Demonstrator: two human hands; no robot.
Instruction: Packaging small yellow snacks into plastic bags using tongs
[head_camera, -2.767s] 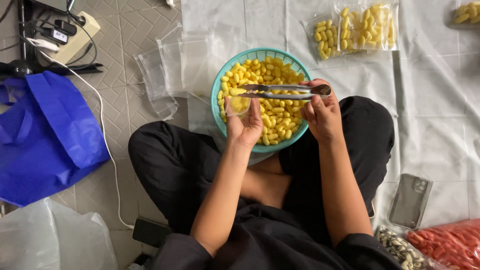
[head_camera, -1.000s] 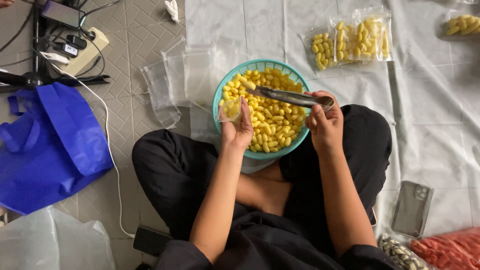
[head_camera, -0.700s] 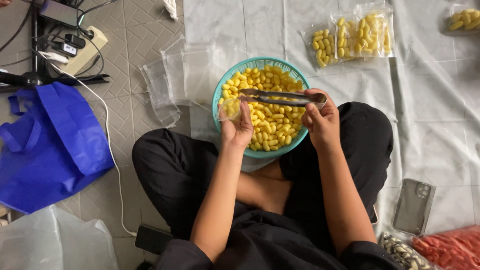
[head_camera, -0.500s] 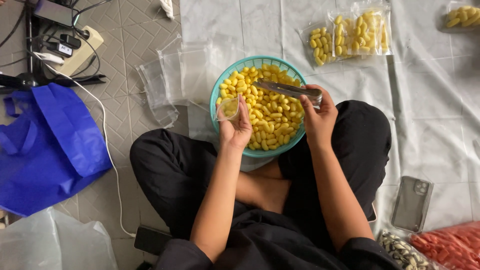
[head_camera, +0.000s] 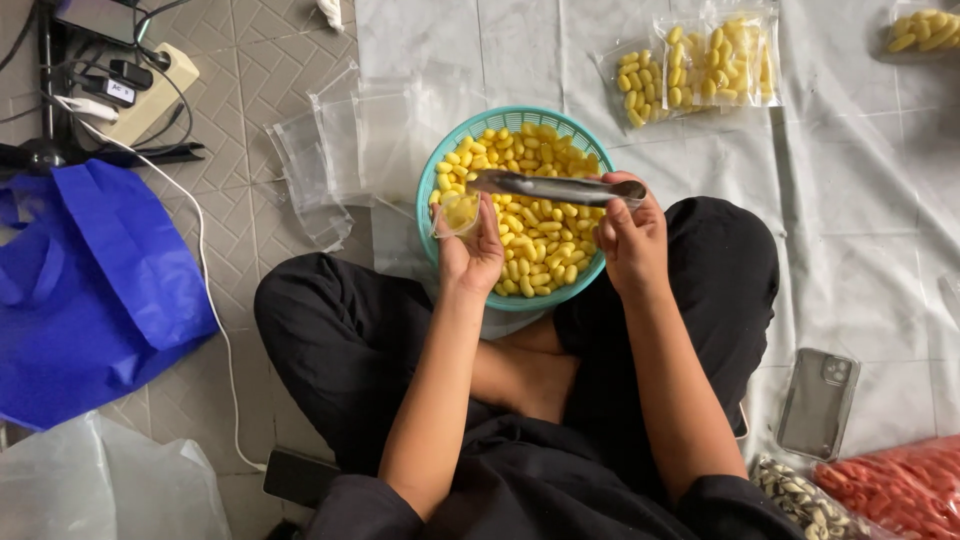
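Filled packets: clear rectangular pouches (head_camera: 700, 58) of yellow oval pieces lie flat on the pale sheet (head_camera: 870, 190), far right of the basket; one more (head_camera: 922, 25) sits at the far right corner.
Empty packets: a loose stack of clear flat bags (head_camera: 345, 140) lies just left of the basket, partly on the tiled floor.
Other bags: a blue carrier bag (head_camera: 85, 290) at left; a packet of red pieces (head_camera: 895, 485) and one of dark-and-pale pieces (head_camera: 800, 500) at near right.
Left hand: the left hand (head_camera: 472, 250) is curled closed on a small clear pouch (head_camera: 455, 213), held mouth-up over the near left edge of the basket.
Right hand: the right hand (head_camera: 632, 240) is closed around the rear end of metal tongs (head_camera: 555, 187), which lie level across the basket, tips pointing left.
Tong tips: close to the pouch mouth; whether they pinch a piece cannot be told, as the view is too fine there.
Pouch contents: a few yellow pieces at the bottom.
Basket: a round teal basket (head_camera: 440, 170), filled with yellow oval pieces (head_camera: 535, 245), sits in front of the person's crossed legs.
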